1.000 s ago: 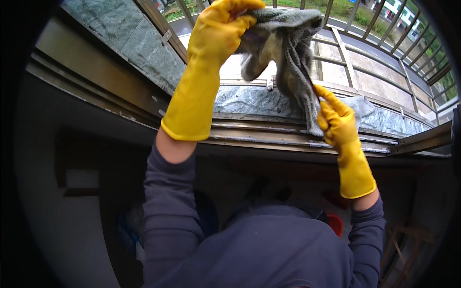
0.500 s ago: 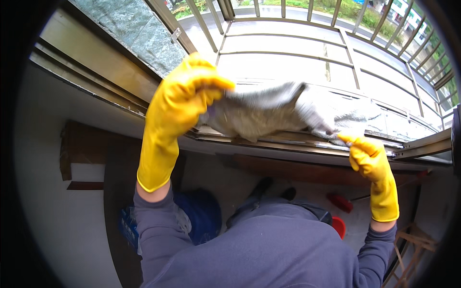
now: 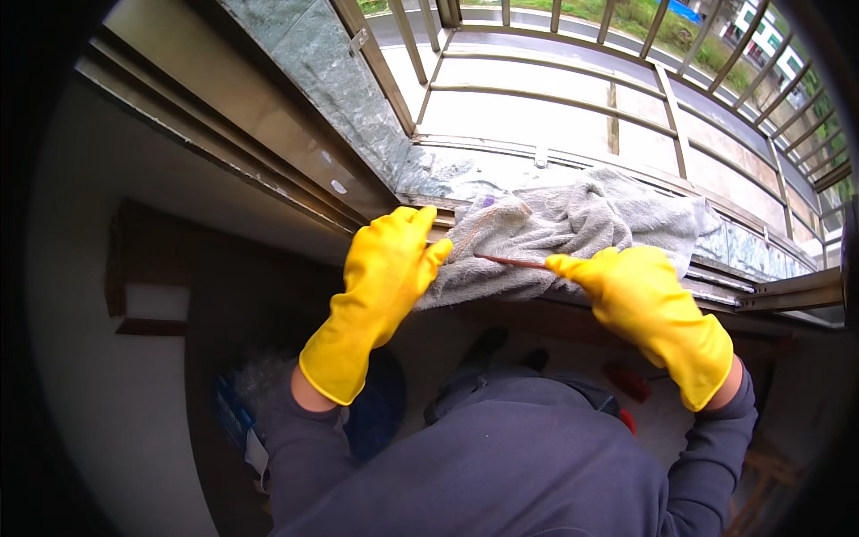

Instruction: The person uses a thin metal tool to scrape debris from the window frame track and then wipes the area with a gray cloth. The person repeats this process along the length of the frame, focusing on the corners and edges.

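A grey towel [image 3: 582,215] lies bunched over the window sill and its sliding track, with folds hanging over the near edge. My right hand [image 3: 640,291], in a yellow rubber glove, grips a thin reddish-brown stick [image 3: 514,261]. The stick points left, and its far tip rests on or just above the towel. My left hand [image 3: 394,259], gloved the same way, is at the towel's left end beside the track. Its thumb and fingers are apart with nothing visible between them; whether it touches the towel's edge is hard to tell.
Metal window bars [image 3: 555,63] stand beyond the sill. A bronze-coloured window frame [image 3: 242,107] runs along the left. Below are a blue bucket or bag [image 3: 376,407], partly hidden by my arm, and a red brush head [image 3: 626,382] on the floor.
The towel, held up and stretched by my left hand before, now lies on the sill. My left hand has come down off it; my right hand has moved left with the stick.
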Demonstrator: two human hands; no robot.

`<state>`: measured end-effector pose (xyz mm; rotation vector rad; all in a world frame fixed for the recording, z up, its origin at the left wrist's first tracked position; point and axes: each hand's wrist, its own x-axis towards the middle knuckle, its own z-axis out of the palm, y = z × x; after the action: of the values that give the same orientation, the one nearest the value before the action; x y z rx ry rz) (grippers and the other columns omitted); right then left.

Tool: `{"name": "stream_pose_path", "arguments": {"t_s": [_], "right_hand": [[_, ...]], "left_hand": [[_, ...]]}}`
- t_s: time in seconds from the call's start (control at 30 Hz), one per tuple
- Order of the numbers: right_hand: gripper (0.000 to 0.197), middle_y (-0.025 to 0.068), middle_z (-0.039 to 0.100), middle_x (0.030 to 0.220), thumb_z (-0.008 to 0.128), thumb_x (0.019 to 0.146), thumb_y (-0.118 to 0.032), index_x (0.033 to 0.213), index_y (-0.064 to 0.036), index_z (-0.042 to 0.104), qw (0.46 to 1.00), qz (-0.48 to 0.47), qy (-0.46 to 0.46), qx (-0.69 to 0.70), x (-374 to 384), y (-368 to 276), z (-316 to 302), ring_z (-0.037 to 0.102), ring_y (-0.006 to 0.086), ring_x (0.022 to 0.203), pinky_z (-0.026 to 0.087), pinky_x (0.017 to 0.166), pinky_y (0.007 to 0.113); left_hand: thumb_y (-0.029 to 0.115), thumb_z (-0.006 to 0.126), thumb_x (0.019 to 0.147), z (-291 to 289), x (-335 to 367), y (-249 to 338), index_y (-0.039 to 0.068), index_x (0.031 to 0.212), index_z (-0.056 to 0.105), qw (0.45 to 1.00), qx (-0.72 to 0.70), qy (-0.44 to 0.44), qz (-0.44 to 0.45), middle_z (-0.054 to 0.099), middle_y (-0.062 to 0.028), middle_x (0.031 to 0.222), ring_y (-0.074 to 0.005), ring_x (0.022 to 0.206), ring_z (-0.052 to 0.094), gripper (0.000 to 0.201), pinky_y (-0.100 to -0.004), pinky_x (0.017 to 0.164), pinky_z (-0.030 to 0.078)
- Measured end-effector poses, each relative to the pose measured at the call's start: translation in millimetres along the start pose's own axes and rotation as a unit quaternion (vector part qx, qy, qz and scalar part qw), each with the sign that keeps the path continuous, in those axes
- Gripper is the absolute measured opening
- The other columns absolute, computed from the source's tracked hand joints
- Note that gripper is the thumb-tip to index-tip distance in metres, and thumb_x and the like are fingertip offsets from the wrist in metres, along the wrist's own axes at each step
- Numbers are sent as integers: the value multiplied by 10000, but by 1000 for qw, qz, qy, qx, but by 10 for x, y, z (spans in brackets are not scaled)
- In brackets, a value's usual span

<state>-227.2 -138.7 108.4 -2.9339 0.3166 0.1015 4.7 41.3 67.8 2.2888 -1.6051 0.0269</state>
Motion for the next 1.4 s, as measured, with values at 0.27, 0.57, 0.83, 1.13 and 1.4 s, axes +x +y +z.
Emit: {"name": "stream_pose_path", "arguments": {"t_s": [0.27,0.57,0.83,1.13,1.4], "right_hand": [[373,95,650,753,597,880,-65,1217,-197,688,997,-20,60,52,-9,35,-29,632,305,662,491,602,415],[552,104,645,813,631,788,-70,1321,-215,613,999,10,-38,-2,-219,30,-54,645,307,717,493,616,413],[445,62,594,742,575,872,-154,1307,-229,628,987,33,-94,-129,-239,-170,59,629,244,668,474,566,395],[525,16,539,681,635,778,-155,1301,-209,635,992,-24,-69,-100,-88,-154,-245,577,198,590,431,496,359],[443,18,512,649,633,819,-180,1261,-195,657,982,-28,-100,-158,88,-168,-330,555,189,544,422,479,369]], "left_hand": [[-33,689,847,149,470,-208,6,965,613,917,-274,283,-56,606,-80,980,-168,837,603,145,-266,700,493],[93,746,777,-116,230,-41,54,945,719,986,-81,117,83,683,-145,907,-325,868,655,174,-398,829,507],[239,746,757,221,-234,-65,24,975,611,980,186,-45,53,595,-120,839,-309,833,602,335,-433,845,451],[94,717,652,473,-223,-272,27,863,614,988,123,49,80,516,-77,696,-285,687,572,244,-441,826,493],[9,658,682,562,-181,-306,48,724,546,977,116,151,94,432,-45,637,-231,620,526,125,-408,793,516]]}}
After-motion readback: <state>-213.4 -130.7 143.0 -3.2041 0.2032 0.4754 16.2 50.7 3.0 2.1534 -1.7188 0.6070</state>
